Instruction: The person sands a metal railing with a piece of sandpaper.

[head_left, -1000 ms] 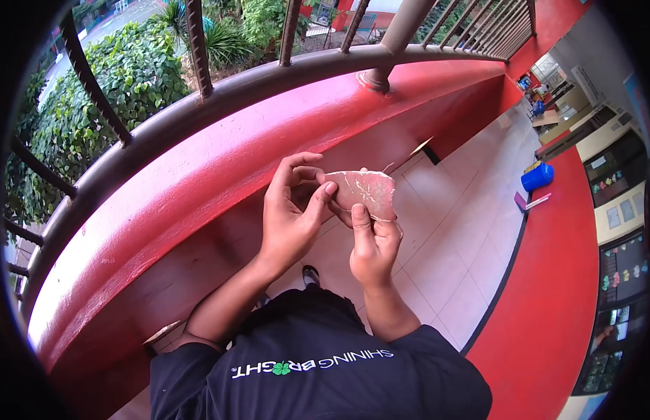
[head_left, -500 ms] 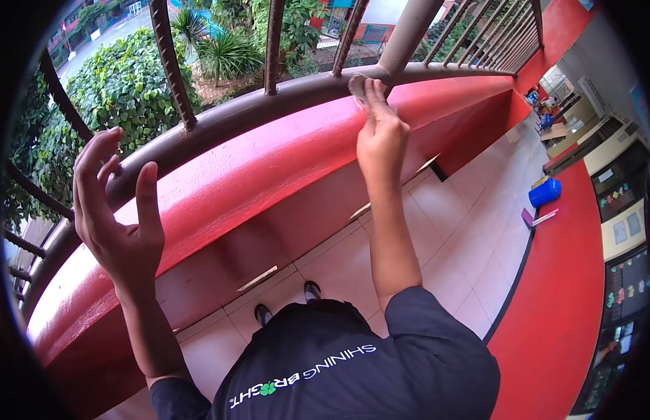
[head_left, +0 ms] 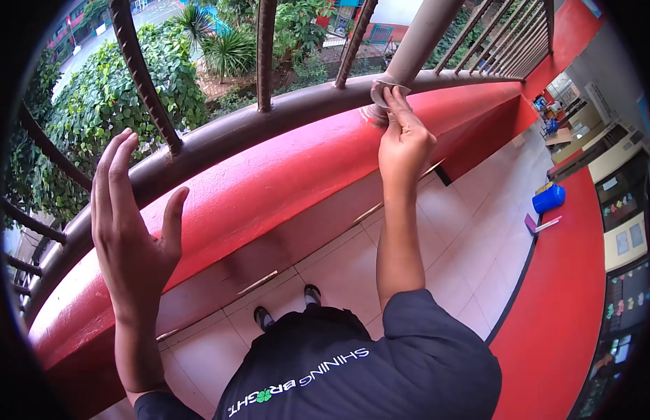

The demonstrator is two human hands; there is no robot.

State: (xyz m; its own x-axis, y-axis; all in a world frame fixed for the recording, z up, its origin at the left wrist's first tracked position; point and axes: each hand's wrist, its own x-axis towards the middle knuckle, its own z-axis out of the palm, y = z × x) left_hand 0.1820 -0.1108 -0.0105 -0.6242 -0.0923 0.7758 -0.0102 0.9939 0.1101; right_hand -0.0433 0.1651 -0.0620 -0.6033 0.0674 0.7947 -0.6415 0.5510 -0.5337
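My right hand point(head_left: 407, 140) pinches a small, thin grey sheet point(head_left: 379, 93) that looks like sandpaper. Its fingertips press the sheet to the brown metal handrail point(head_left: 223, 129), right by the foot of a thick slanted post point(head_left: 424, 42). Below that spot, a pale scuffed ring shows on the short support between rail and red ledge point(head_left: 283, 161). On the left, my left hand point(head_left: 134, 234) is raised with fingers stretched and thumb apart, holding nothing. It overlaps the rail and the ledge in this view.
Ribbed vertical bars point(head_left: 267, 56) rise from the rail, with bushes point(head_left: 150, 77) beyond. Underfoot is a pale tiled floor point(head_left: 451, 231). At right, a blue container point(head_left: 549, 199) and a purple item point(head_left: 530, 223) rest on a red surface point(head_left: 549, 301).
My right hand has slid the sheet rightward along the rail to the post's foot. My left hand has shifted slightly right, still open, and the view has turned a little.
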